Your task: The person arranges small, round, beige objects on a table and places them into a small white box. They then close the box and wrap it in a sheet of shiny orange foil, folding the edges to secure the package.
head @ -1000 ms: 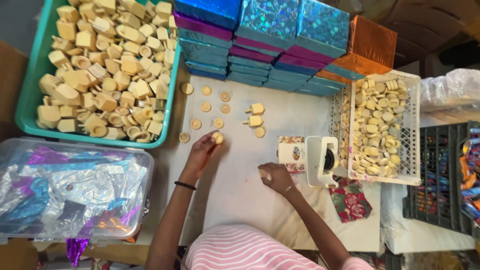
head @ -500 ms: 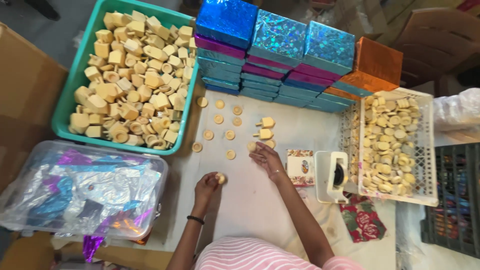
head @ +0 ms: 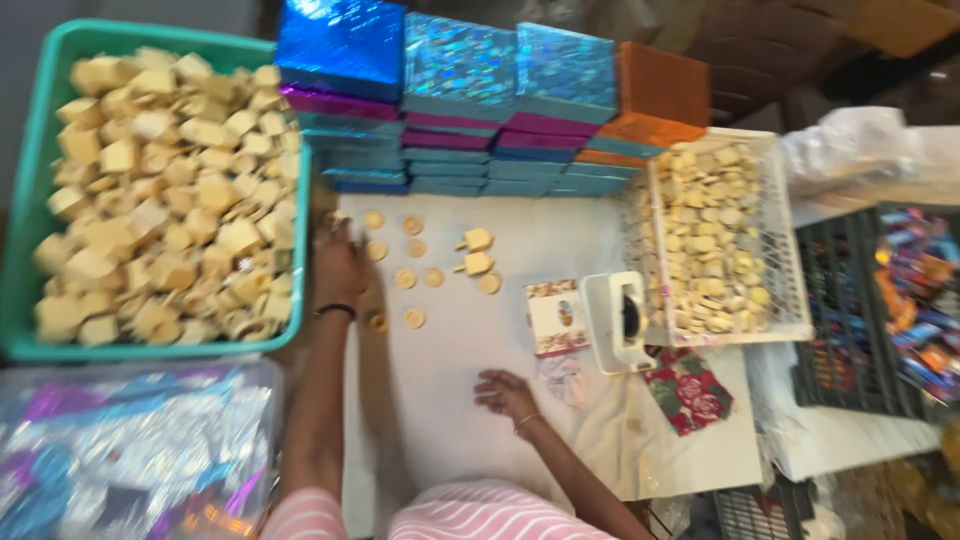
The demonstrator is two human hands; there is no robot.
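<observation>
Left hand (head: 340,262) on far tabletop (head: 520,250) by small round discs (head: 405,278), blurred, grip state unclear. Right hand (head: 505,392) near, fingers loosely apart, empty.

Stacks of glittering blue and teal boxes (head: 455,95) line the far edge of the white-covered bench (head: 450,420), with an orange box (head: 655,95) at the stacks' right end. Just right of them sits a white wire basket (head: 790,290) heaped with pale pieces. A white tape dispenser (head: 618,320) stands against its near corner, a small floral-printed box (head: 556,317) beside it and a red flowered cloth (head: 688,388) below. A dark crate (head: 850,330) of bright wrappers stands at far right; a clear bag of shiny foil (head: 130,450) lies at near left.
</observation>
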